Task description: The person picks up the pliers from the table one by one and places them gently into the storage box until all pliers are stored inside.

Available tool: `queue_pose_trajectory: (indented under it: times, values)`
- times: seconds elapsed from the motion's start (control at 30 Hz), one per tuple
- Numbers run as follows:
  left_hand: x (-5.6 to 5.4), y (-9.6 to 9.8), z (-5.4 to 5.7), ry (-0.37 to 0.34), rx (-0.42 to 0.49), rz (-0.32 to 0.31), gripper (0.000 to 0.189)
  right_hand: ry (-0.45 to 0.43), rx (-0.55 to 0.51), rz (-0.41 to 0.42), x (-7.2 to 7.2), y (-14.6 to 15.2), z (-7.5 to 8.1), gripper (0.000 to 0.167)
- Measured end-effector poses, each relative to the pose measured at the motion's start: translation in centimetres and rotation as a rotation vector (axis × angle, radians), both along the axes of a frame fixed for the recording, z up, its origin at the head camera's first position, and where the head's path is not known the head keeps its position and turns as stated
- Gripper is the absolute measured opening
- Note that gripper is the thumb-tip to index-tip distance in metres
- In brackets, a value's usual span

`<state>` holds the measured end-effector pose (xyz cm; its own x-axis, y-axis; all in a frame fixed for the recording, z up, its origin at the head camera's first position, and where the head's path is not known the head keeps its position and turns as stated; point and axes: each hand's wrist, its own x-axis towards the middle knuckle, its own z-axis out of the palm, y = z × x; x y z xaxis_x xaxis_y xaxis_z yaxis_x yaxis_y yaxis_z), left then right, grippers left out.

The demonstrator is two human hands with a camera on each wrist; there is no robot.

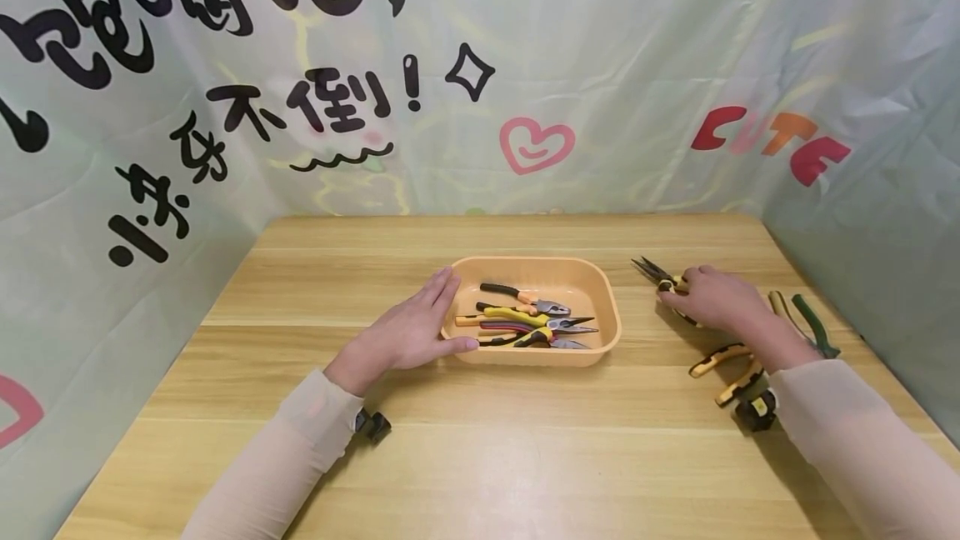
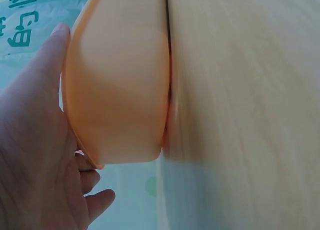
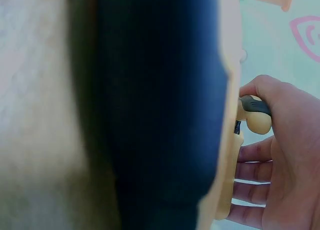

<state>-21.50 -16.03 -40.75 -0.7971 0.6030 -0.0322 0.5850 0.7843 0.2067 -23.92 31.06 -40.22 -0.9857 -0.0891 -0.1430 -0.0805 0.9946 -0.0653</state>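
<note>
A peach plastic tray (image 1: 611,307) holds several pliers (image 1: 536,319) with yellow, red, orange and black handles. My left hand (image 1: 408,327) rests on its left end, fingers extended along the rim and thumb by the near corner; in the left wrist view the hand (image 2: 37,125) lies against the rim above the tray's outer wall (image 2: 120,89). To the right of the tray, my right hand (image 1: 716,298) grips a pair of long-nose pliers (image 1: 654,271) by the yellow-and-black handles, tips pointing far left. The right wrist view shows thumb and fingers around a handle (image 3: 259,122).
Orange-and-black handled pliers (image 1: 720,359) lie partly under my right forearm. Beside them are green-handled pliers (image 1: 813,319), partly hidden by the arm. A dark blurred shape (image 3: 160,99) fills much of the right wrist view. Printed cloth (image 1: 637,65) hangs behind the wooden table (image 1: 465,457).
</note>
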Motion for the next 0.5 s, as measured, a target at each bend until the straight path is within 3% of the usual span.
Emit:
queue_pose_trajectory:
  times: [0.5]
  values:
    - [0.2, 0.0, 0.3, 0.026, -0.001, -0.027, 0.109, 0.046, -0.025, 0.062, 0.6, -1.7, 1.9, 0.091]
